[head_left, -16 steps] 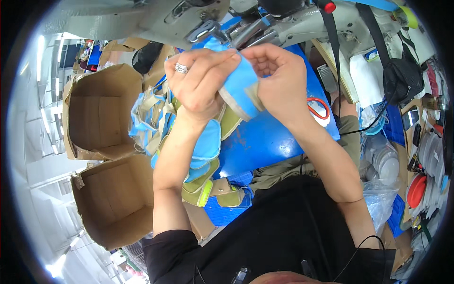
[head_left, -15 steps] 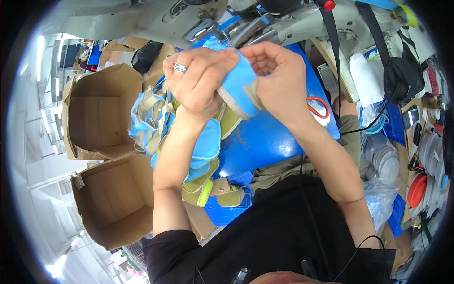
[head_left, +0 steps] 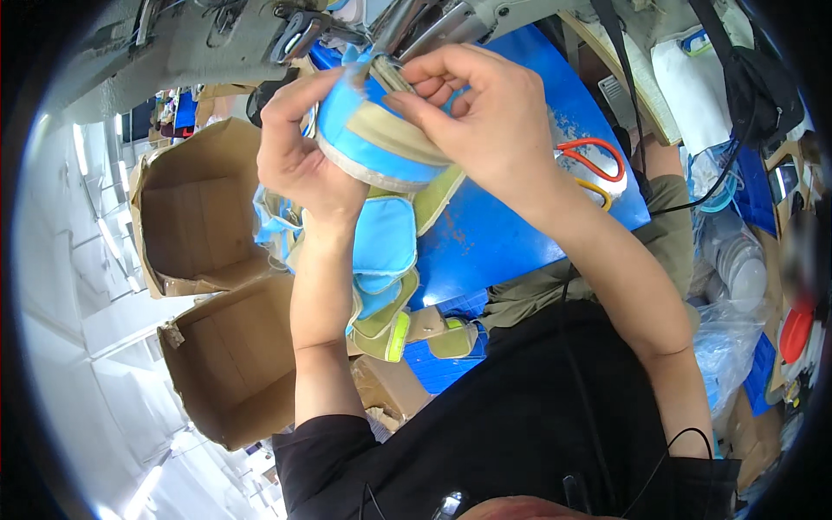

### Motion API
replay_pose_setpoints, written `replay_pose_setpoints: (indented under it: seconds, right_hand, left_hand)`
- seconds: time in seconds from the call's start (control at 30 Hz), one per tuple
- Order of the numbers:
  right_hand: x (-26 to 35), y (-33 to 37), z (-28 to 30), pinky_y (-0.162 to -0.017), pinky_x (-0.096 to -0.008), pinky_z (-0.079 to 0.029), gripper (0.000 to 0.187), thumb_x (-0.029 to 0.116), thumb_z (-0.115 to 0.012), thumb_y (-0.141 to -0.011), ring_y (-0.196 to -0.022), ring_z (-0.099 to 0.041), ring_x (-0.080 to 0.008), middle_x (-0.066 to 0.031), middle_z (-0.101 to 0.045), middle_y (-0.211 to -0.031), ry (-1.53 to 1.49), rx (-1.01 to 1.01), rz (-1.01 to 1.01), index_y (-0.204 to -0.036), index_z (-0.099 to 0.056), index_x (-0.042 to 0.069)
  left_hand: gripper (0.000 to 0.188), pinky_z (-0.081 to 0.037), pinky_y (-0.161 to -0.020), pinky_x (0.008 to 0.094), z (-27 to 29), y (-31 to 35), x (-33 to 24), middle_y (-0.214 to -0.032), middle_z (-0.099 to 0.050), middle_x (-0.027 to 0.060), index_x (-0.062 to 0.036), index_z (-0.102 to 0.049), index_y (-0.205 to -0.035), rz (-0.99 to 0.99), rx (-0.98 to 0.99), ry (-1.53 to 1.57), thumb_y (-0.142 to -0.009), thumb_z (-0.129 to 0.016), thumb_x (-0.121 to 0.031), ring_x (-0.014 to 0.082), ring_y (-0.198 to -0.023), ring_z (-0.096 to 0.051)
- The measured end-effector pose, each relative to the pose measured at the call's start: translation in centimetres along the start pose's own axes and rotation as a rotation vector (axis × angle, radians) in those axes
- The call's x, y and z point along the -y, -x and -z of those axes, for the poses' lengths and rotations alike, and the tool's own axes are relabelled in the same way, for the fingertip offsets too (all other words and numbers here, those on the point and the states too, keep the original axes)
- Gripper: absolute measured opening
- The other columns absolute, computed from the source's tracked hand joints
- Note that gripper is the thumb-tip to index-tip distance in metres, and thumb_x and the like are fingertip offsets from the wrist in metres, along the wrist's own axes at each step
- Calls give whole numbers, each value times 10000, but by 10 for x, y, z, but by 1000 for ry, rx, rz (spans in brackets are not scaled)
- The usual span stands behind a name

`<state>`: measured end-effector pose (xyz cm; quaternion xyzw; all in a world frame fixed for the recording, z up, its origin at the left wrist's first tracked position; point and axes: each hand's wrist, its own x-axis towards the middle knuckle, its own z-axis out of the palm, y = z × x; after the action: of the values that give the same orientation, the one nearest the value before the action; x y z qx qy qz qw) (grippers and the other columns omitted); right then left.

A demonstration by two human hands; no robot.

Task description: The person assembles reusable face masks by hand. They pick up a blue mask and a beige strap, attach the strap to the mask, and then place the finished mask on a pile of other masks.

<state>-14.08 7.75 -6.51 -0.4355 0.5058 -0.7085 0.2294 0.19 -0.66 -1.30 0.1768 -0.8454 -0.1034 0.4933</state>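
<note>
Both of my hands hold up a curved piece of blue fabric (head_left: pixel 374 160) with a beige band and a pale bound edge. My left hand (head_left: pixel 305 147) is closed on its left side, the fingertips hidden behind the cloth. On the other side, my right hand (head_left: pixel 494 117) pinches the beige end of the fabric between thumb and fingers. Just beyond the hands are the metal parts of a grey machine (head_left: pixel 451 30), which looks like a sewing machine. Below the held piece hangs a pile of blue and olive sewn pieces (head_left: pixel 386 236).
A blue tabletop (head_left: pixel 481 256) lies under my right arm, with scissors (head_left: pixel 598 149) with red and yellow handles on it. To the left stand two open cardboard boxes, an upper box (head_left: pixel 198 225) and a lower box (head_left: pixel 230 355). A black pouch (head_left: pixel 763 100) hangs at the right.
Both hands have shifted left with the blue fabric, and it has turned so its beige band faces up. The left hand has moved outward along the piece. More of the scissors shows.
</note>
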Motion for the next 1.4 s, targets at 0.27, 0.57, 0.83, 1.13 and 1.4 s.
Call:
replay_pose_setpoints:
  seconds: [0.27, 0.57, 0.83, 1.13, 1.4]
  right_hand:
    - [-3, -1, 1, -716, -278, -569, 212, -9, -749, -808, -786, -728, -141, -100, -747, -861, -182, 81, -155, -1020, -744, 0]
    - [11, -7, 18, -730, -253, -560, 242, -49, -695, -855, -841, -707, -109, -89, -756, -938, -331, 221, -362, -1097, -714, -49]
    - [19, -14, 28, -718, -242, -552, 229, 27, -719, -894, -818, -697, -94, -87, -754, -946, -331, 268, -351, -1108, -716, -57]
    - [23, -4, 35, -681, -242, -548, 277, 99, -772, -873, -786, -690, -92, -56, -739, -857, -407, 341, -409, -1102, -728, -49]
    - [10, 5, 30, -677, -228, -547, 348, 128, -820, -852, -782, -682, -93, -74, -725, -885, -518, 291, -355, -1117, -716, -73]
  left_hand:
    - [218, -399, -819, 322, -1, -6, -14, -907, -720, -8, -139, -780, -913, -386, 146, -379, -703, -751, -187, 169, -816, -678]
    - [280, -395, -791, 336, -1, -10, -9, -821, -638, -29, -151, -791, -902, -386, 111, -420, -627, -759, -190, 163, -756, -638]
    - [274, -398, -763, 326, -3, -14, -4, -784, -627, -31, -155, -796, -923, -395, 63, -468, -651, -777, -171, 167, -752, -637]
    - [259, -481, -742, 329, -2, -3, -19, -827, -685, 63, -90, -781, -963, -151, 74, -298, -705, -783, -116, 223, -784, -666]
    - [148, -523, -784, 312, 2, 0, -35, -984, -735, 121, -5, -755, -1019, 213, 173, -36, -939, -727, -127, 200, -878, -675]
